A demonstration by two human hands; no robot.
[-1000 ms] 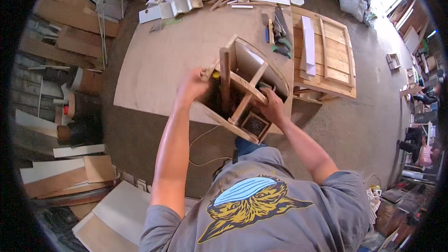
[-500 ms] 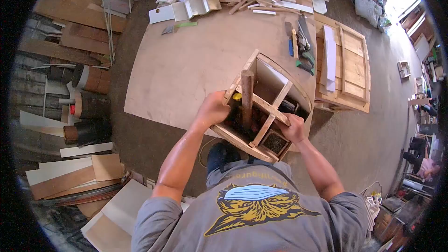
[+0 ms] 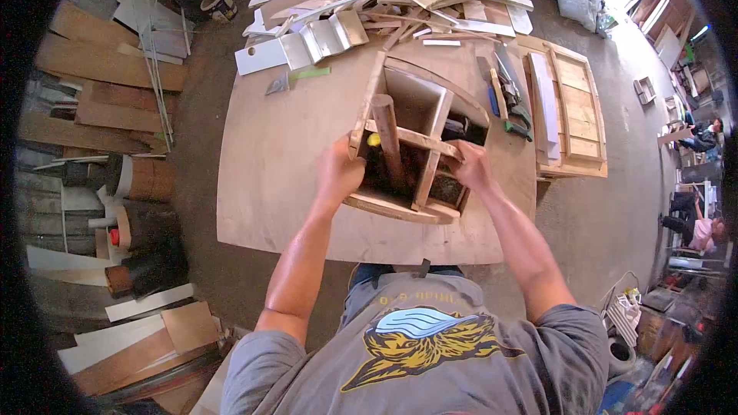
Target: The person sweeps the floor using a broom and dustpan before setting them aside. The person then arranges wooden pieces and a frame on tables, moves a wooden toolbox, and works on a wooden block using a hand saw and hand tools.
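Both my hands hold a wooden toolbox with curved sides and several compartments, over the plywood tabletop. My left hand is closed round its left edge. On the other side, my right hand grips the wood where a divider meets the right edge. A thick round wooden handle sticks up from the large left compartment, beside a small yellow item. Dark items lie in the right compartment. Small dark pieces fill the front right one. Whether the toolbox touches the tabletop, I cannot tell.
Scrap wood is heaped at the tabletop's far end, near a folded white panel. Hand tools lie along the right edge. A wooden panelled piece stands to the right. Boards line the left; people are far right.
The toolbox has moved away from my body and a little left, further over the tabletop, with both hands still on it. The view has shifted slightly.
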